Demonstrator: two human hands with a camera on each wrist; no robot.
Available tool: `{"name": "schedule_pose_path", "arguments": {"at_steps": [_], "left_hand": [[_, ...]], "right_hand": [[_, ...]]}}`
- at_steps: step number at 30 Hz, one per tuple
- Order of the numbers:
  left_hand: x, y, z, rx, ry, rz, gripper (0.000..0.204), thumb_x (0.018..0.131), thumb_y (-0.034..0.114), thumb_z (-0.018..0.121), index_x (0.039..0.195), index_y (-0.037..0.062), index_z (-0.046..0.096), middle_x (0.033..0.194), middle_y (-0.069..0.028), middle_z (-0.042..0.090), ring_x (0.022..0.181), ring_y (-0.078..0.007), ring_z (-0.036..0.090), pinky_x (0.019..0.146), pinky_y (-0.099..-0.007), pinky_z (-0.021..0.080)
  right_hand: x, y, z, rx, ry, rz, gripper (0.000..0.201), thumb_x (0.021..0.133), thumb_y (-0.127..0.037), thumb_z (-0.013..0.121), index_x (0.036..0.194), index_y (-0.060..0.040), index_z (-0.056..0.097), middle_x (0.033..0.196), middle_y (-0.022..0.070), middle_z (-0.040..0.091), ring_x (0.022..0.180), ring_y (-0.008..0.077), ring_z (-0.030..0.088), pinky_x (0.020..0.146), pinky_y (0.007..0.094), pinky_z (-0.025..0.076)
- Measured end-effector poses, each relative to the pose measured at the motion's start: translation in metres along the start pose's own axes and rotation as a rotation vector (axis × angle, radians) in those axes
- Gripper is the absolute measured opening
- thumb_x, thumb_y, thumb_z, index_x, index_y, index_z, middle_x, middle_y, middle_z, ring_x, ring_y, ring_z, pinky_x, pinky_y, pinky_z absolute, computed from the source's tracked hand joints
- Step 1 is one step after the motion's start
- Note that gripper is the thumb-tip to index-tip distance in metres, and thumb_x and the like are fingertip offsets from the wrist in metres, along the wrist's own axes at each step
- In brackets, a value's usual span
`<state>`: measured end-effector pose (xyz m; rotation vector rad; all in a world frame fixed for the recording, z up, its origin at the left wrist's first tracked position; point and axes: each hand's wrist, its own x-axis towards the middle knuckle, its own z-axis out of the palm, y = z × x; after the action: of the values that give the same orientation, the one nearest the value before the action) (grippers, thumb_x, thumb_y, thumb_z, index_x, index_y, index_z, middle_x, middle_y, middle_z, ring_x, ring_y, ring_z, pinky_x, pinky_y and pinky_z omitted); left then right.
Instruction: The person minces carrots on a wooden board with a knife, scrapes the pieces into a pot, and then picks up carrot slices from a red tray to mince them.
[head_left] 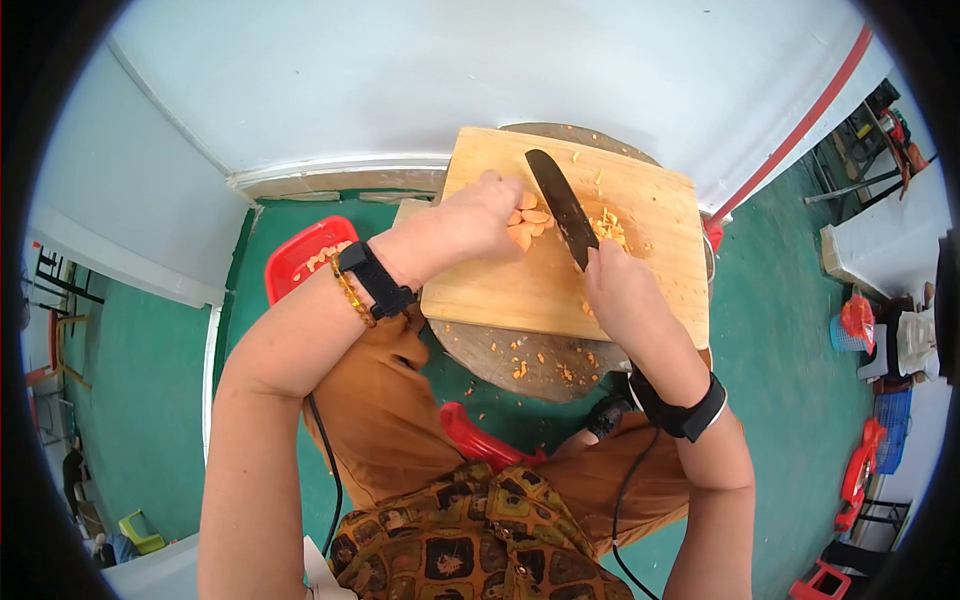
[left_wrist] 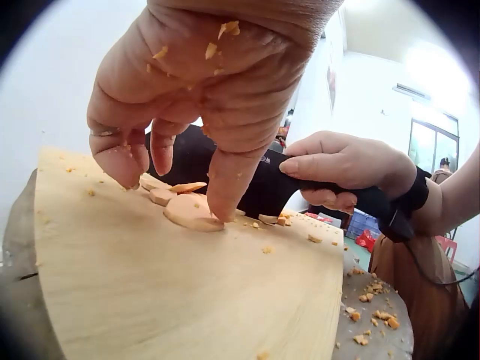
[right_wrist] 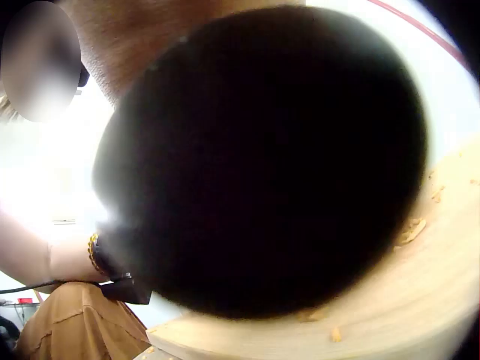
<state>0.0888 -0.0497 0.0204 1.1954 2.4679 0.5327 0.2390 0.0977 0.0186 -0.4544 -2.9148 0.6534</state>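
Observation:
Thin oval orange vegetable slices (head_left: 535, 216) lie overlapped on a wooden cutting board (head_left: 480, 292). My left hand (head_left: 478, 222) reaches down over them from the left; in the left wrist view its thumb presses the near slice (left_wrist: 192, 213) and the fingertips come down on the far side of the pile. Orange crumbs stick to that palm. My right hand (head_left: 622, 290) grips the handle of a black kitchen knife (head_left: 562, 205), its wide blade standing just right of the slices. Right of the blade lies a small heap of chopped orange bits (head_left: 610, 230). A dark shape blocks most of the right wrist view.
The board sits on a round wooden block (head_left: 480, 355) strewn with crumbs. A red tray (head_left: 285, 262) with orange pieces stands at the left. Pale wall panels (head_left: 400, 80) rise behind the board. Something red (head_left: 475, 440) lies on the green floor between the person's legs.

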Motion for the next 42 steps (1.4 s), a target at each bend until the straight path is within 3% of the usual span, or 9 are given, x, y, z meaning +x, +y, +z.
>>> {"name": "schedule_pose_path", "arguments": {"at_steps": [4,11,16,19,22,25,31,35,42], "left_hand": [[0.002,-0.012,0.008,-0.037,0.116,0.112,0.061,0.068,0.024,0.079,0.117,0.0036,0.049,0.108,-0.0163,0.052,0.109,-0.0324,0.05,0.092,-0.0384,0.043],[0.022,-0.022,0.027,-0.062,0.12,0.263,0.044,0.069,0.016,0.078,0.106,0.0038,0.059,0.103,-0.0149,0.056,0.105,-0.0324,0.05,0.089,-0.0384,0.044],[0.017,-0.005,0.043,-0.08,0.144,0.377,0.039,0.068,0.014,0.078,0.102,0.004,0.062,0.101,-0.015,0.057,0.1,-0.0334,0.052,0.086,-0.0397,0.044],[0.011,-0.001,0.047,-0.063,0.198,0.405,0.036,0.07,0.016,0.077,0.101,0.0039,0.062,0.1,-0.0149,0.057,0.097,-0.0333,0.053,0.085,-0.0396,0.045],[0.009,0.004,0.048,-0.118,0.286,0.297,0.031,0.073,0.016,0.075,0.1,0.0045,0.062,0.099,-0.0148,0.058,0.096,-0.0327,0.053,0.084,-0.0397,0.045],[0.013,0.001,0.046,-0.212,0.351,0.363,0.023,0.075,0.015,0.072,0.094,0.0045,0.065,0.096,-0.0136,0.059,0.095,-0.0319,0.053,0.084,-0.0399,0.045],[0.016,0.004,0.051,-0.193,0.292,0.441,0.008,0.073,0.008,0.069,0.079,0.003,0.067,0.085,-0.0123,0.061,0.086,-0.032,0.057,0.077,-0.0401,0.047],[0.014,0.008,0.049,-0.16,0.317,0.477,0.007,0.072,0.006,0.068,0.079,0.0025,0.067,0.083,-0.0135,0.06,0.085,-0.033,0.058,0.075,-0.0402,0.048],[0.012,0.008,0.05,-0.142,0.305,0.443,0.007,0.072,0.004,0.067,0.079,0.002,0.067,0.084,-0.0145,0.06,0.086,-0.0332,0.058,0.076,-0.0405,0.049]], "right_hand": [[0.001,0.004,-0.006,0.03,-0.007,0.025,0.027,0.096,-0.018,0.044,0.086,0.0049,0.053,0.074,0.0311,0.06,0.073,0.0464,0.061,0.067,0.0533,0.048],[-0.001,0.013,-0.007,0.093,0.025,0.023,0.029,0.097,-0.02,0.044,0.086,0.0061,0.051,0.074,0.0324,0.058,0.073,0.0495,0.058,0.066,0.0547,0.045],[0.0,0.013,-0.008,0.147,-0.007,0.088,0.029,0.097,-0.02,0.044,0.086,0.0059,0.051,0.076,0.0328,0.058,0.075,0.0493,0.058,0.066,0.054,0.045],[-0.001,0.016,-0.007,0.214,-0.02,0.105,0.029,0.097,-0.021,0.044,0.088,0.0056,0.052,0.079,0.0327,0.058,0.078,0.0489,0.058,0.067,0.0529,0.044],[-0.001,0.015,-0.008,0.293,0.003,0.097,0.028,0.097,-0.021,0.044,0.09,0.0046,0.052,0.081,0.032,0.058,0.08,0.0488,0.057,0.068,0.0524,0.044],[-0.004,0.008,-0.013,0.32,0.043,0.085,0.026,0.098,-0.022,0.044,0.092,0.0028,0.052,0.079,0.0307,0.059,0.078,0.0489,0.057,0.066,0.0526,0.043],[-0.005,0.0,-0.012,0.234,0.1,0.0,0.024,0.098,-0.022,0.044,0.094,0.0009,0.052,0.073,0.0282,0.059,0.07,0.048,0.057,0.06,0.0527,0.043],[-0.002,0.008,-0.004,0.186,0.032,0.0,0.024,0.098,-0.022,0.045,0.094,0.001,0.052,0.072,0.0278,0.058,0.069,0.0479,0.057,0.06,0.0525,0.044],[-0.001,-0.001,-0.009,0.195,0.127,-0.033,0.021,0.096,-0.019,0.047,0.091,0.001,0.052,0.07,0.0297,0.058,0.069,0.0476,0.058,0.06,0.0536,0.044]]}}
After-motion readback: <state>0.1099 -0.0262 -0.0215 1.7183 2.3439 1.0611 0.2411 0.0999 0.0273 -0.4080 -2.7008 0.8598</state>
